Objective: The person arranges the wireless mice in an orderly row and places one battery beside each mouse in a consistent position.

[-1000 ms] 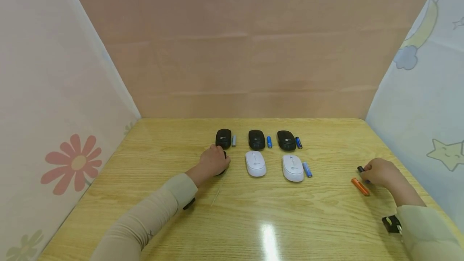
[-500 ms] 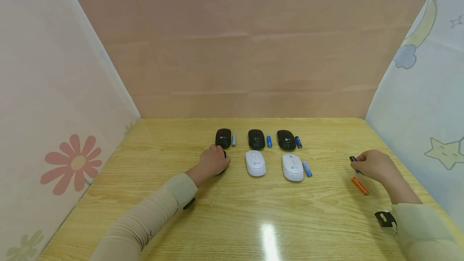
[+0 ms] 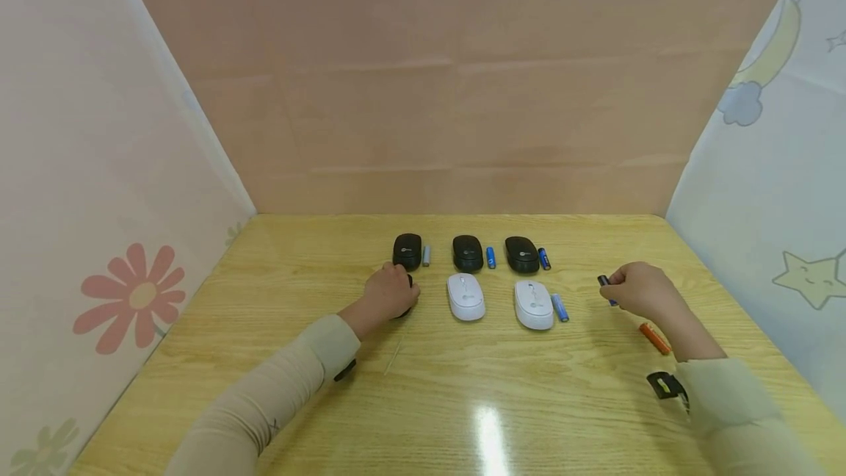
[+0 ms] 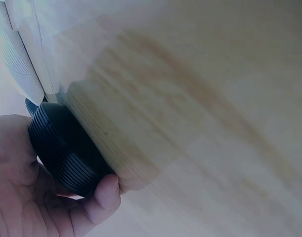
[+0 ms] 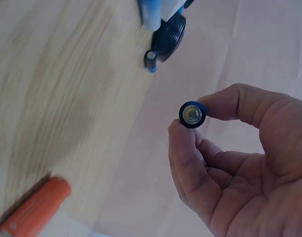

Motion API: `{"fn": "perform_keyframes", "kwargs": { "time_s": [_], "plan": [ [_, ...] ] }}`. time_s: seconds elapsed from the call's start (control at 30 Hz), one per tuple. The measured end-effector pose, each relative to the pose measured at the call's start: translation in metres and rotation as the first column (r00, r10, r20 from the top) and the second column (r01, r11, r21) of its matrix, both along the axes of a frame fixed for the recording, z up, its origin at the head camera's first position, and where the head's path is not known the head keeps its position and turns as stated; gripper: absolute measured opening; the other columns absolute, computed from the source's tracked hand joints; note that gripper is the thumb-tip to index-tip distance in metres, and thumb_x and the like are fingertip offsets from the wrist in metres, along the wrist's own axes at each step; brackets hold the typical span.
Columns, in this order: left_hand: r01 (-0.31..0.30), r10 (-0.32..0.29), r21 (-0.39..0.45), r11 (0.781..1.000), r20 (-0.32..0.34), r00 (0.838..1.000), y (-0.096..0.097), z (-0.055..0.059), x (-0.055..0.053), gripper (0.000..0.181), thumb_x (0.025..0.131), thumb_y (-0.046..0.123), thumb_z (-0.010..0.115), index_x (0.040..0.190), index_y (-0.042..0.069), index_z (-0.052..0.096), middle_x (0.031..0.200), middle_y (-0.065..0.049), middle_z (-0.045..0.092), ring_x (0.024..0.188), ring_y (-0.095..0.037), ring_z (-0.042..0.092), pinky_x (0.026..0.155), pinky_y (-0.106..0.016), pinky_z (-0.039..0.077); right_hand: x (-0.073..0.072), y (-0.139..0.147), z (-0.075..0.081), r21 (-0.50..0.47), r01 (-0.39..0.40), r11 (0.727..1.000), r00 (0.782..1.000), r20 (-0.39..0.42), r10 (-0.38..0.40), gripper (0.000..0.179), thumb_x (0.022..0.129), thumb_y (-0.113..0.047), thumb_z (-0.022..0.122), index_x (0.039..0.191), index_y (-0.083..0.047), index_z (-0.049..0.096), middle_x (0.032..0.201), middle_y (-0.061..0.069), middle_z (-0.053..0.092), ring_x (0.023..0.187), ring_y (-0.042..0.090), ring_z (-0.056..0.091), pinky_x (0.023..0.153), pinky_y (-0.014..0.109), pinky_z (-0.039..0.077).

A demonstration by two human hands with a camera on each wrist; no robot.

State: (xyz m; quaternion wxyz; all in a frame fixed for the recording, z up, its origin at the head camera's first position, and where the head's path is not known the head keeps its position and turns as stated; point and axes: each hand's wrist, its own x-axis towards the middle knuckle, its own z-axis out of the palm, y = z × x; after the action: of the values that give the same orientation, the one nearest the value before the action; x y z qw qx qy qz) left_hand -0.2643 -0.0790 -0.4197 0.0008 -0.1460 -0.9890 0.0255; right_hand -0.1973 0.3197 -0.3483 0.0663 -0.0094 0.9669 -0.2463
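Observation:
My left hand (image 3: pixel 388 292) grips a black computer mouse (image 4: pixel 71 153) by its sides on the table, left of a white mouse (image 3: pixel 465 297). In the head view, most of that gripped mouse is hidden under the fingers. Thumb and fingertips of my right hand (image 3: pixel 644 291) pinch a dark blue battery (image 3: pixel 607 290) above the table; its metal end faces the right wrist camera. An orange battery (image 3: pixel 654 339) lies on the table beneath and to the right of this hand.
Three black mice stand in the back row, one at the left (image 3: pixel 407 252), each with a battery at its right. Another white mouse (image 3: pixel 533 305) has a light blue battery (image 3: pixel 559 308) beside it. Fabric-covered walls enclose the wooden table (image 3: pixel 529 402).
My right hand has lifted the dark blue battery off the table and carried it leftward, away from the orange one. The left hand stays in place on the black mouse.

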Motion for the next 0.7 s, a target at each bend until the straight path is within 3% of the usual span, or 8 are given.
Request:
{"fn": "perform_keyframes", "kwargs": {
  "time_s": [0.2,0.4,0.7],
  "plan": [
    [-0.015,0.015,-0.004,1.0,0.02,1.0,0.001,0.0,-0.001,0.048,0.102,0.038,0.044,0.099,-0.008,0.059,0.088,-0.019,0.053,0.064,-0.021,0.053,0.056,-0.034,0.051,-0.009,-0.019,-0.002,-0.014,-0.029,0.999,0.999,-0.027,0.028,0.02,0.089,-0.017,0.06,0.082,0.001,0.065,0.076,0.008,0.063,0.061,0.019,0.054,0.056,0.035,0.043],
    [-0.019,0.018,0.02,1.0,0.008,1.0,0.001,0.0,-0.002,0.048,0.101,0.038,0.046,0.099,-0.008,0.059,0.087,-0.018,0.053,0.062,-0.021,0.053,0.055,-0.035,0.051,-0.015,-0.039,-0.004,-0.001,-0.053,0.999,0.998,-0.026,0.053,0.025,0.087,-0.016,0.059,0.063,-0.011,0.052,0.058,0.0,0.049,0.052,0.015,0.042,0.05,0.031,0.033],
    [0.009,-0.009,0.007,1.0,-0.022,1.0,0.001,-0.001,-0.002,0.047,0.101,0.037,0.046,0.094,-0.008,0.059,0.082,-0.018,0.052,0.059,-0.02,0.052,0.052,-0.033,0.05,-0.02,-0.07,0.001,0.01,-0.071,0.997,0.997,-0.021,0.071,0.029,0.086,-0.016,0.062,0.061,-0.014,0.047,0.057,-0.003,0.038,0.053,0.014,0.037,0.051,0.03,0.029]
  ]
}}
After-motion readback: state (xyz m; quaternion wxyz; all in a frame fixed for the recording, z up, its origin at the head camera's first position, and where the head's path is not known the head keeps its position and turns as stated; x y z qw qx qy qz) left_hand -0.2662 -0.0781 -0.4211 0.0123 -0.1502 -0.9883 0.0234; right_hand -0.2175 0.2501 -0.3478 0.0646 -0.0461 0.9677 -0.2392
